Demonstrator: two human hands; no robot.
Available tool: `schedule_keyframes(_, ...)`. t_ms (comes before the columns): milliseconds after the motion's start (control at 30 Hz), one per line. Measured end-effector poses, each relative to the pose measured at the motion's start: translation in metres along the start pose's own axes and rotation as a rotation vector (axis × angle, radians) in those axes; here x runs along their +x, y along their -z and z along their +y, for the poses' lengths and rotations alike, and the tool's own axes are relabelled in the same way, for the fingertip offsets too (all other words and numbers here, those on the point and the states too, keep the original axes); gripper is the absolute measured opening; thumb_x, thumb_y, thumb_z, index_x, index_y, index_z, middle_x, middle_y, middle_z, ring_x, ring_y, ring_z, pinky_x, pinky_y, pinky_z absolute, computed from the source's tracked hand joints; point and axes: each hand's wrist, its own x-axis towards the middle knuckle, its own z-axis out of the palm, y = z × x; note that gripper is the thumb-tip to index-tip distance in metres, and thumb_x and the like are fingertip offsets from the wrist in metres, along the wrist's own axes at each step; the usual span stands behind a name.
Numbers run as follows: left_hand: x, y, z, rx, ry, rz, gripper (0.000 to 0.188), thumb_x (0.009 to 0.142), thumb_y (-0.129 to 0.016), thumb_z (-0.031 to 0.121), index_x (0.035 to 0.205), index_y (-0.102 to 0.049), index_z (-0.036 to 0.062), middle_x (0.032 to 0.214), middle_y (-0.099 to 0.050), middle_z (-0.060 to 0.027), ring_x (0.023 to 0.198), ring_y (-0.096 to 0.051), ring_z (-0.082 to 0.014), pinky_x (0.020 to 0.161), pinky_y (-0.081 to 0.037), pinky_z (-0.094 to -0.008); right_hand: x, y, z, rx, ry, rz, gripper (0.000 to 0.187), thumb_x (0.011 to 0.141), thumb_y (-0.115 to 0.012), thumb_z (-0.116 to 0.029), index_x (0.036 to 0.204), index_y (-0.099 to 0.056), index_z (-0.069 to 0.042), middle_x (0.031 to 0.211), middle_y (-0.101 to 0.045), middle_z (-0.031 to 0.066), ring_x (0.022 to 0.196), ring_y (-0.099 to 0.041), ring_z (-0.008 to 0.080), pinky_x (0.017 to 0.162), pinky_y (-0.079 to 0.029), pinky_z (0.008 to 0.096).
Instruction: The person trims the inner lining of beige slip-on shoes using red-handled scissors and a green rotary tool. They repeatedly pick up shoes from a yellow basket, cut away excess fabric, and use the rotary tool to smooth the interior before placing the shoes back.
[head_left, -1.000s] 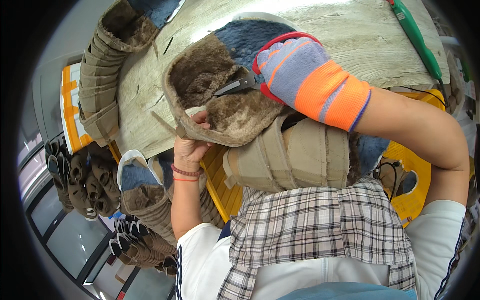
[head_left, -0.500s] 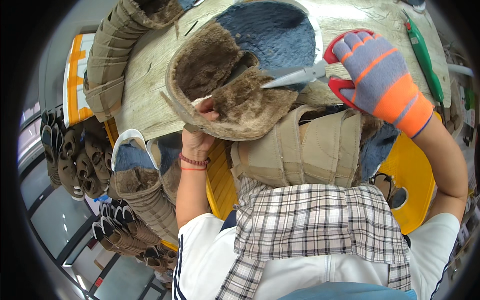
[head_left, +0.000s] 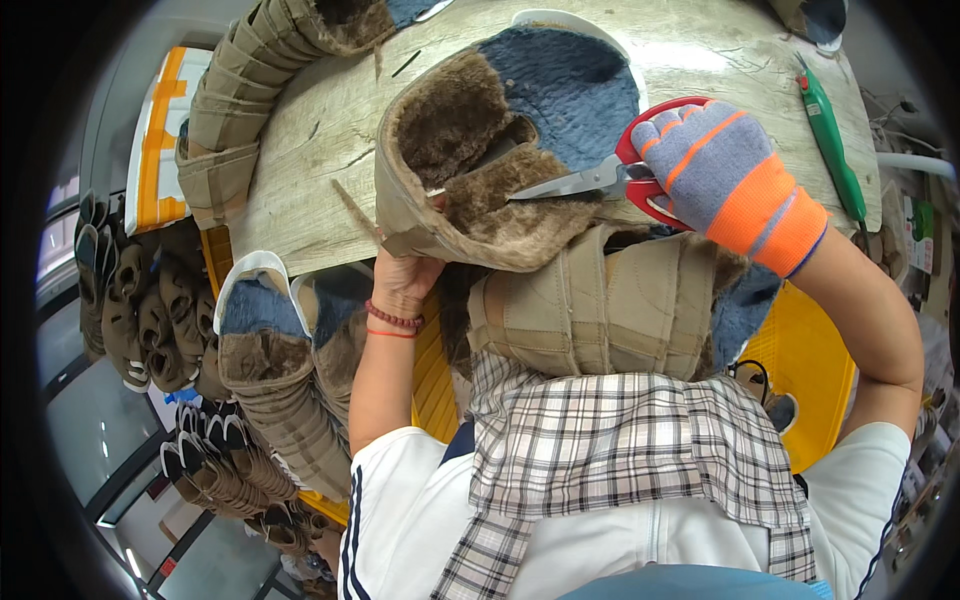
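Observation:
A tan shoe upper [head_left: 425, 215] with brown fleece lining and a blue back part lies open at the table's near edge. My bare left hand [head_left: 410, 275] grips its near-left edge from below, with most of the fingers hidden behind the material. In a grey and orange glove, my right hand [head_left: 715, 180] is closed round the red handles of a pair of scissors [head_left: 580, 183]. The blades point left, their tips at the fleece inside the upper. Just below, a row of nested tan uppers [head_left: 590, 310] lies across my lap, on the checked apron [head_left: 620, 440].
A curved stack of uppers [head_left: 225, 125] lies on the far left of the wooden table [head_left: 300, 215]. To the right is a green-handled tool [head_left: 830, 140]. Yellow crates [head_left: 810, 350] stand beneath. More uppers [head_left: 265, 355] hang left, near a white box with orange tape [head_left: 158, 140].
The upper and my left hand have shifted slightly right. My right hand has lowered and moved left, bringing the scissors' handles closer together and the tips farther into the fleece area.

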Motion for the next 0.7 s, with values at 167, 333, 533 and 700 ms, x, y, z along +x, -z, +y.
schedule_keyframes(167,0.007,0.008,-0.002,-0.031,-0.012,-0.041,0.038,0.079,-0.068,0.013,0.113,-0.056,0.0009,0.106,-0.061,-0.0103,0.095,-0.06,-0.02,0.085,-0.051,-0.0416,-0.009,0.004,0.017,0.045,0.01,0.278,0.041,0.071,-0.071,-0.043,0.094,-0.063,-0.009,0.077,-0.064,0.0075,0.072,-0.064,0.024,0.06,-0.05,0.0338)
schedule_keyframes(333,0.028,-0.015,0.009,0.11,-0.139,-0.215,0.036,0.085,-0.061,0.016,0.114,-0.055,-0.0022,0.109,-0.06,-0.0098,0.095,-0.06,-0.0205,0.088,-0.05,-0.0363,-0.018,0.019,0.015,0.578,-0.224,0.511,0.036,0.078,-0.071,-0.012,0.109,-0.057,0.0,0.086,-0.067,0.0124,0.07,-0.065,0.0135,0.061,-0.051,0.0244)
schedule_keyframes(533,0.021,-0.156,0.016,0.182,-0.282,-0.617,0.028,0.09,-0.049,0.009,0.115,-0.054,-0.0023,0.106,-0.06,-0.0124,0.093,-0.06,-0.0206,0.082,-0.049,-0.0323,-0.013,0.074,-0.027,1.088,-0.29,0.447,0.05,0.068,-0.081,-0.033,0.102,-0.059,-0.002,0.071,-0.059,0.0044,0.064,-0.053,0.0099,0.061,-0.046,0.0255)
schedule_keyframes(700,-0.003,-0.217,0.013,0.638,-0.323,-0.627,0.019,0.089,-0.05,0.004,0.103,-0.059,-0.0045,0.095,-0.062,-0.0102,0.08,-0.061,-0.0155,0.068,-0.048,-0.0266,-0.052,0.058,0.01,0.97,-0.176,0.964,0.031,0.071,-0.074,-0.023,0.089,-0.061,-0.001,0.073,-0.063,0.013,0.062,-0.062,0.0228,0.056,-0.048,0.0312)
